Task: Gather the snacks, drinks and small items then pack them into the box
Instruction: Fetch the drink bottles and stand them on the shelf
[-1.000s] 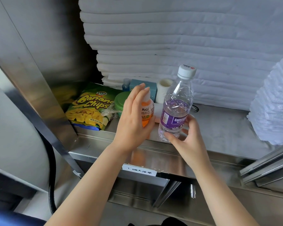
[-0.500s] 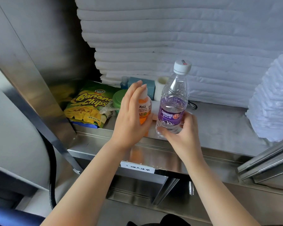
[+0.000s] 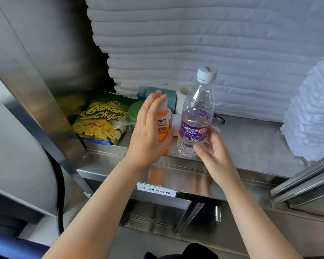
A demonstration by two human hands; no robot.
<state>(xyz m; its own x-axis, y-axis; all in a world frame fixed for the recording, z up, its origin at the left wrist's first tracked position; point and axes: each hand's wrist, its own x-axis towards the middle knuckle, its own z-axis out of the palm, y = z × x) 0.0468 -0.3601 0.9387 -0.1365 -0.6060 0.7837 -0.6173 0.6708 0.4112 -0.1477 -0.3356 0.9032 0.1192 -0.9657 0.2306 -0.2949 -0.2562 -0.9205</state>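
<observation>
Two bottles stand upright near the bench (image 3: 251,146) front edge. Left hand (image 3: 148,135) lies against orange juice bottle (image 3: 165,122), grip unclear; right hand (image 3: 213,156) pinches water bottle (image 3: 196,113) low. Risk: tall bottle tips over, toppling its neighbour.

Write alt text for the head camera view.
On a steel shelf, the left hand holds a small orange juice bottle and the right hand grips a clear water bottle. A banana chips bag lies at left, folded white linens behind.

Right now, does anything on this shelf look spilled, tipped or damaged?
Nothing stands out. The water bottle and orange juice bottle stand upright and capped, no spill shows, and the banana chips bag looks intact.
</observation>
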